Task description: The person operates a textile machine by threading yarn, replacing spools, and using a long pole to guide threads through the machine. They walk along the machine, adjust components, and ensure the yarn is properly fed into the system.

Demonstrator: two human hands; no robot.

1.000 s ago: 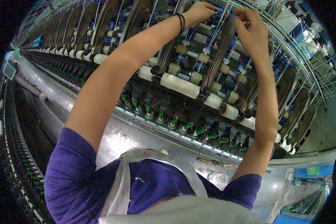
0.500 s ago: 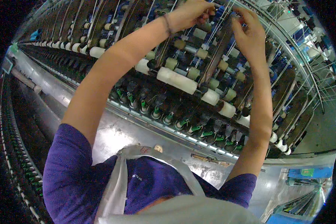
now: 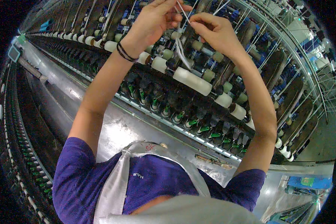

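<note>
My left hand (image 3: 155,24), with dark bands at its wrist, is raised near the top of the view, its fingers closed on a thin white fibre strand (image 3: 183,13). Just to its right, my right hand (image 3: 215,34) pinches the lower part of that strand between thumb and forefinger. Below my hands, a looser white length of fibre (image 3: 181,54) hangs over the rollers; whether it joins the pinched strand I cannot tell. Under it runs a row of white rollers (image 3: 192,81) with greenish smaller rollers (image 3: 208,74) behind.
Spindles with green parts (image 3: 178,116) line the machine's lower front, along a metal rail (image 3: 209,143). Long rods and grey bars rise behind my hands. Another row of spindles (image 3: 22,145) curves along the left. Blue equipment (image 3: 310,182) stands at the lower right.
Both hands have come left and slightly nearer to me. A white strand now shows between them, and a loose white length hangs over the rollers below.
</note>
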